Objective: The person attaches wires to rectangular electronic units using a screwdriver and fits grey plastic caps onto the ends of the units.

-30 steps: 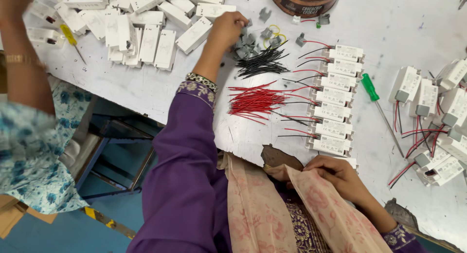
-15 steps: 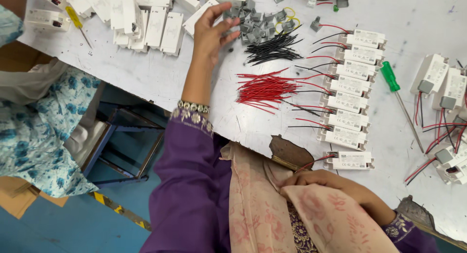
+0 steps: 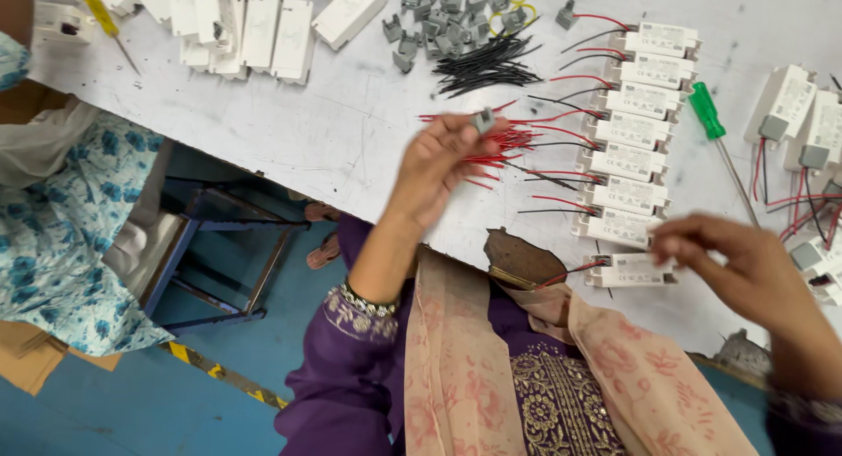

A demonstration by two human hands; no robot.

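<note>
Fingers of the left hand (image 3: 434,162) pinch a small grey plastic connector block (image 3: 482,119), raised over the bundle of thin red wires (image 3: 509,140) near the desk's front edge. The right hand (image 3: 732,263) hovers with fingers curled narrow beside the nearest white rectangular driver box (image 3: 631,270), which trails a red lead; whether it grips anything cannot be told. More grey blocks (image 3: 438,26) lie heaped toward the far edge of the scuffed white desk (image 3: 333,131), next to straight black wires (image 3: 487,66).
</note>
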